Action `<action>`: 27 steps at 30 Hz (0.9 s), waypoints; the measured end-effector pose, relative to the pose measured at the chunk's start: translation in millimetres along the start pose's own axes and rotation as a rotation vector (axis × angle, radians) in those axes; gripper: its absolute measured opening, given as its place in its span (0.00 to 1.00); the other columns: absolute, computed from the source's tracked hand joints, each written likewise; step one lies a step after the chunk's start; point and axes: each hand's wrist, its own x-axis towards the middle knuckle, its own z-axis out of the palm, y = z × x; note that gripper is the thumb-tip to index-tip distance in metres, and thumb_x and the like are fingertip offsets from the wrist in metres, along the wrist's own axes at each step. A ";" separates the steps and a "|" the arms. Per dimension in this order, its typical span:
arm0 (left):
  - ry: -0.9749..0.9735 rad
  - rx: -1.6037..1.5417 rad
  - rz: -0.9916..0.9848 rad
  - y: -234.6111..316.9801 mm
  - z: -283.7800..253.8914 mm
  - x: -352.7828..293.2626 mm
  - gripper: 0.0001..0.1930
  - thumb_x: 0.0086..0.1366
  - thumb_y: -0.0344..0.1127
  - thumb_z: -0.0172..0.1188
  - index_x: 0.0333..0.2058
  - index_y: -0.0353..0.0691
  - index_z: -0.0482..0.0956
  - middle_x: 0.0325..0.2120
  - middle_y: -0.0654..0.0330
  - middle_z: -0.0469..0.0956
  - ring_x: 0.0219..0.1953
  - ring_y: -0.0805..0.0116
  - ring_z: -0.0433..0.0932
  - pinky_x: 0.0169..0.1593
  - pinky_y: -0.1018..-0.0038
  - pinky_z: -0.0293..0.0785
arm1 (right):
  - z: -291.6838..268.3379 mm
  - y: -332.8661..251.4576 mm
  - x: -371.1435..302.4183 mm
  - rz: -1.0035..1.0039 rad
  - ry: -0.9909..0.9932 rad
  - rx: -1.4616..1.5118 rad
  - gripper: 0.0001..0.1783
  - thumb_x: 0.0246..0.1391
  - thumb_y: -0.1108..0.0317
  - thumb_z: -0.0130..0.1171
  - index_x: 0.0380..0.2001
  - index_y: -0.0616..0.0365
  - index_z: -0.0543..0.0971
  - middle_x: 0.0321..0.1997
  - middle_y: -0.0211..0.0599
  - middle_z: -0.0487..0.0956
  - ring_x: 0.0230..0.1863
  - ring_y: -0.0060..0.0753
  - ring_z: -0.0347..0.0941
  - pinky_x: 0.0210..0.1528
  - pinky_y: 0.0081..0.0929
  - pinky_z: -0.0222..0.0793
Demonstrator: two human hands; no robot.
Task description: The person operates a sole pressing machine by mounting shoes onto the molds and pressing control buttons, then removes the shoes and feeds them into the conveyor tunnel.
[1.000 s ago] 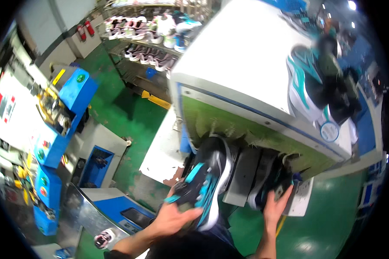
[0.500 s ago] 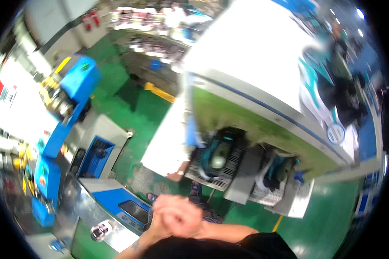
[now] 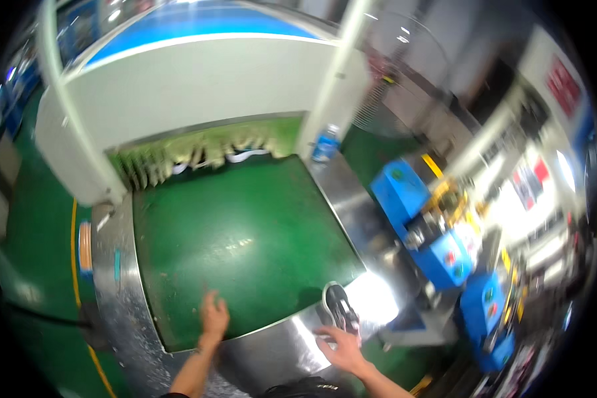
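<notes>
A dark sneaker with a white sole edge rests at the near right corner of a green conveyor belt, partly over the metal rim. My right hand is at its near end, fingers spread; whether it touches the shoe I cannot tell. Over the near left part of the belt hangs my left hand, fingers loosely apart and holding nothing. At the belt's far end, pale shoe parts show under a fringed green curtain, mostly hidden by it.
A white machine housing rises above the curtain. On the right metal rim stands a water bottle. Blue machine boxes with buttons line the right side. A tape roll sits at the left rim, and a fan stands far right.
My view has swung round from the workshop aisle to the conveyor belt. My hands, clasped together before, are now apart, the right one beside the sneaker.
</notes>
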 end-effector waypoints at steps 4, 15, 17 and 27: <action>0.253 0.381 0.050 -105.2 -43.0 27.2 0.19 0.59 0.29 0.55 0.49 0.29 0.66 0.53 0.46 0.66 0.58 0.45 0.61 0.63 0.54 0.54 | 34.0 -13.0 132.8 -0.191 -0.297 -0.178 0.17 0.54 0.66 0.56 0.44 0.64 0.73 0.43 0.48 0.77 0.41 0.43 0.77 0.41 0.32 0.75; 0.211 0.344 -0.146 -131.1 -39.1 -0.7 0.21 0.53 0.28 0.56 0.47 0.28 0.69 0.51 0.45 0.70 0.55 0.45 0.68 0.58 0.51 0.60 | 253.2 18.4 698.5 -0.597 -0.050 -1.352 0.21 0.49 0.64 0.57 0.46 0.64 0.72 0.45 0.47 0.75 0.43 0.49 0.71 0.48 0.43 0.69; 0.178 0.356 -0.174 -152.8 -35.6 -19.9 0.21 0.51 0.30 0.57 0.46 0.30 0.71 0.51 0.45 0.71 0.54 0.47 0.69 0.58 0.51 0.60 | 300.6 -6.5 719.4 -0.495 0.031 -1.171 0.23 0.49 0.63 0.58 0.46 0.64 0.71 0.43 0.45 0.74 0.42 0.45 0.71 0.47 0.41 0.69; 0.314 0.434 -0.090 -159.6 -67.0 10.3 0.21 0.54 0.28 0.55 0.48 0.29 0.69 0.53 0.46 0.69 0.58 0.47 0.65 0.60 0.53 0.57 | 207.1 11.4 485.0 -0.240 -0.453 0.007 0.29 0.47 0.56 0.57 0.49 0.60 0.65 0.37 0.33 0.73 0.35 0.27 0.70 0.38 0.25 0.71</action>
